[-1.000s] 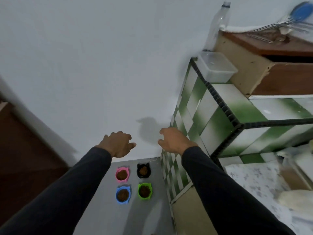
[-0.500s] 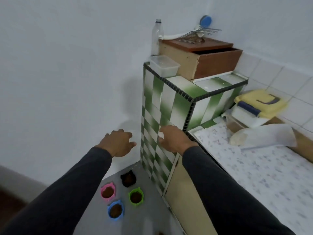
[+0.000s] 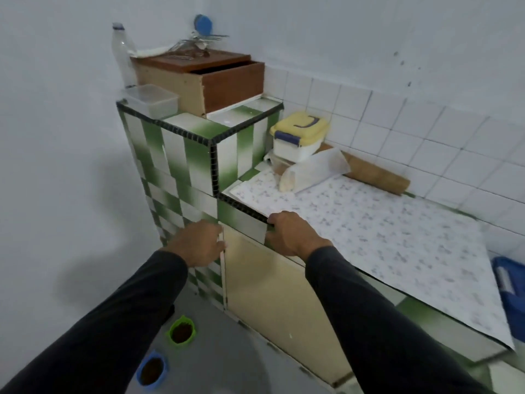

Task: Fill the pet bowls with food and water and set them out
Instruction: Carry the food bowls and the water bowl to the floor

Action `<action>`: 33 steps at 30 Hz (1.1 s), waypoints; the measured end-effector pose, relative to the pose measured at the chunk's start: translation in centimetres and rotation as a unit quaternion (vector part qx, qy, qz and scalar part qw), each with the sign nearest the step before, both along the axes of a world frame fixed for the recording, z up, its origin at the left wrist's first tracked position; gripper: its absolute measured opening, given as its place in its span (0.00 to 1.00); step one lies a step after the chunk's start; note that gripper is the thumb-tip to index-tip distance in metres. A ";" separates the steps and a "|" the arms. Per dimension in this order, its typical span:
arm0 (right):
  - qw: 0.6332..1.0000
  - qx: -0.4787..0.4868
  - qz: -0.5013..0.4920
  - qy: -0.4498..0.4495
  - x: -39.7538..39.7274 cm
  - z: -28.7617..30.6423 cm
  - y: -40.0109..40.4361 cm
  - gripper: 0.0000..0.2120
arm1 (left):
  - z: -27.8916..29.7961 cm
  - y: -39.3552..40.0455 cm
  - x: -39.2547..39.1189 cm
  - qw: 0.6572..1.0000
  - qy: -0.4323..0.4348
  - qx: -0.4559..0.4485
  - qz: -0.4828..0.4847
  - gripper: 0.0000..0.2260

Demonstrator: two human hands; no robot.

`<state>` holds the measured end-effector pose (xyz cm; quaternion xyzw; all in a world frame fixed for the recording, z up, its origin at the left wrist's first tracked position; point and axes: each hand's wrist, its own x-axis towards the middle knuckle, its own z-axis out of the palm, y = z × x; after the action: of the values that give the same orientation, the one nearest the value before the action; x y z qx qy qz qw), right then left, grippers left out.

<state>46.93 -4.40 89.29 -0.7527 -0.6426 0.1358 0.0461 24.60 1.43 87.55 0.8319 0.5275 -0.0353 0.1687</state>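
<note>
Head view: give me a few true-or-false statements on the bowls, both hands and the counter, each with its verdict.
1. The green bowl on the floor holds brown food. True.
2. The blue bowl is empty. False: it holds brown food too.
3. The right hand grips the plastic bottle. False: it holds nothing; the bottle stands on the tiled pillar.
4. The left hand holds nothing. True.
5. The yellow-lidded container sits on the floor. False: it is on the counter.

View has swung right: both hands now front the surface (image 3: 369, 234); only the green bowl (image 3: 181, 332) and blue bowl (image 3: 152, 371) remain, lower left of the frame.
</note>
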 end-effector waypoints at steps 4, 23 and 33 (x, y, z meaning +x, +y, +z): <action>0.998 -0.002 -0.054 -0.008 5.8 0.3 -4.8 0.20 | 0.8 -2.9 6.9 0.998 0.028 0.025 -0.050 0.24; 0.972 -0.006 -0.236 -0.024 31.9 0.1 -32.9 0.21 | 1.7 -20.8 37.4 0.970 0.031 0.023 -0.241 0.27; 0.940 -0.008 -0.342 -0.013 40.5 -2.0 -46.5 0.19 | -0.5 -31.5 50.3 0.935 0.028 0.024 -0.354 0.26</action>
<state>87.45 -50.89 87.33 -0.9291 -0.3458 0.1075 0.0751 74.87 -30.03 87.02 0.9671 0.2045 -0.1029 0.1107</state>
